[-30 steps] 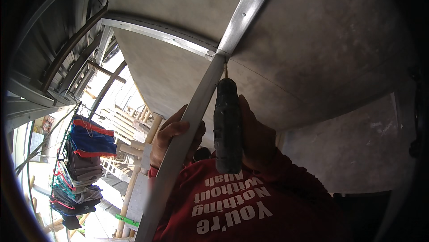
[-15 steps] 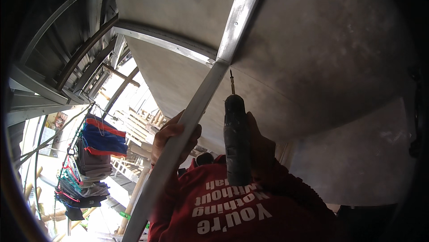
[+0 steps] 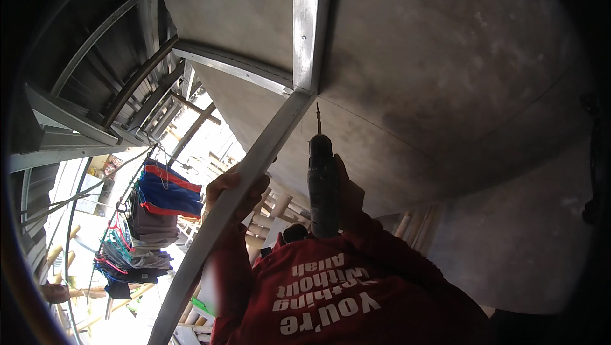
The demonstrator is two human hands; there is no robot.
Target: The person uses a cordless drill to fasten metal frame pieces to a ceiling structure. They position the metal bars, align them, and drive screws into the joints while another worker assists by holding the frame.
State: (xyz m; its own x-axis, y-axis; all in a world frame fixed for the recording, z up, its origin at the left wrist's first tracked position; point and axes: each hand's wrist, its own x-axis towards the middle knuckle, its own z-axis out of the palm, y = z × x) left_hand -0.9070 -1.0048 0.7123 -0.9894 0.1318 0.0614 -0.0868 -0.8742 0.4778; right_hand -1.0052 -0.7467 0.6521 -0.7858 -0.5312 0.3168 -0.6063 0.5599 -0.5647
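While the left hand (image 3: 219,187) is wrapped around a long, flat-faced bar of silver-grey metal (image 3: 217,230), thumb on one side and fingers on the other, the right hand (image 3: 350,197) is clamped on a dark, scuffed cordless drill (image 3: 324,186). The bar slants from the lower left up to a junction, where it meets a shiny metal strip (image 3: 307,11) running upward and a narrower silver strip (image 3: 219,63) running off to the left. Held upright just right of the bar, the drill points its thin, brass-toned bit (image 3: 318,119) at the area just below that junction; the tip appears apart from the metal, though depth is hard to tell. Broad, mottled grey panels (image 3: 414,58) spread overhead behind the strips. Below the drill is the person's red sweatshirt (image 3: 394,281), with white lettering. At left, blue shorts with red-orange bands (image 3: 167,191) hang beside other dark clothes (image 3: 153,225).
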